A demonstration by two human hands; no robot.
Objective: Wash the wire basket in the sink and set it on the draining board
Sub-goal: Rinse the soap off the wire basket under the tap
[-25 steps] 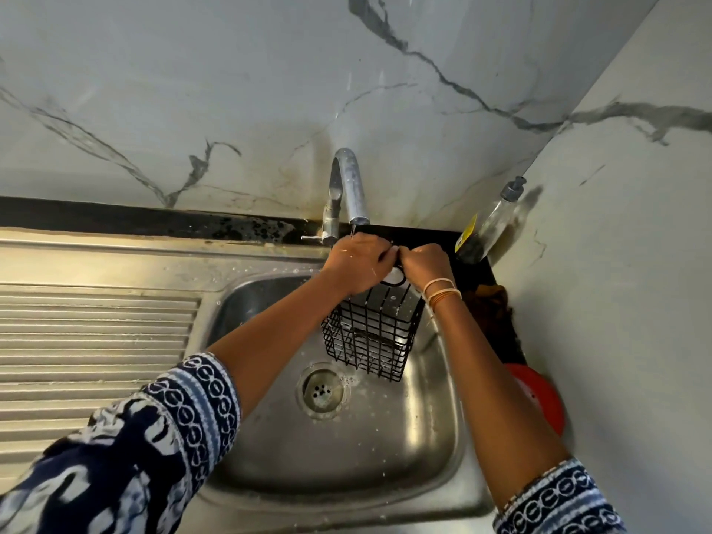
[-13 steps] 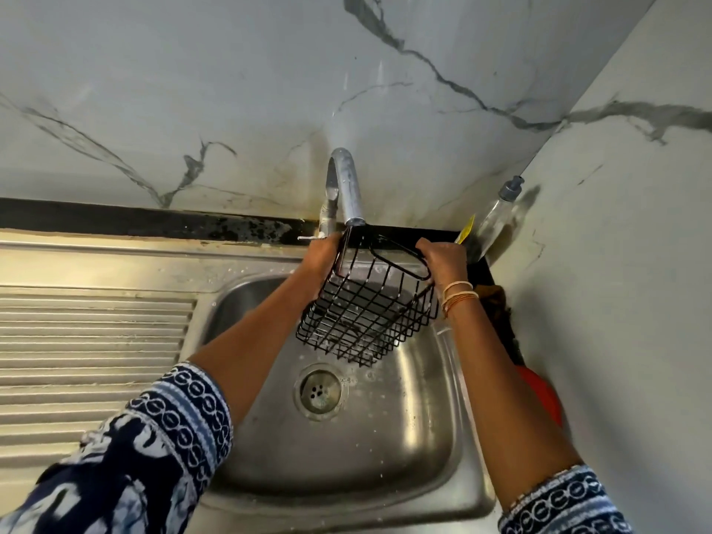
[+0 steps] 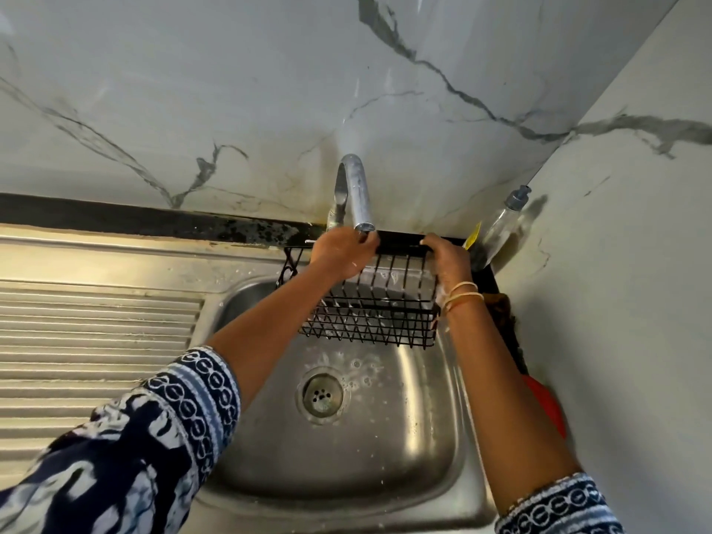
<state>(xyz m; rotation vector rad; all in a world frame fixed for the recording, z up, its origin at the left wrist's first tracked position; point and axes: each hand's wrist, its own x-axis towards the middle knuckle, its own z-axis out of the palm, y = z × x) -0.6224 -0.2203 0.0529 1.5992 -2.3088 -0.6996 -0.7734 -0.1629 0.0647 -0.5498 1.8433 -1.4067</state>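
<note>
Fingers of both hands curl over the far rim of the wire basket (image 3: 370, 302), left hand (image 3: 343, 250) and right hand (image 3: 447, 260) gripping it above the sink (image 3: 404, 437), mid-frame, under the tap (image 3: 356, 194). It looks light, rigid and wet-slippery, so that solid rim seems the surest hold. Draining board (image 3: 96, 333) lies at left.

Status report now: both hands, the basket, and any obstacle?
Left hand and right hand grip wire basket at top rim. Basket held over sink, under tap. Draining board not reached.
</note>
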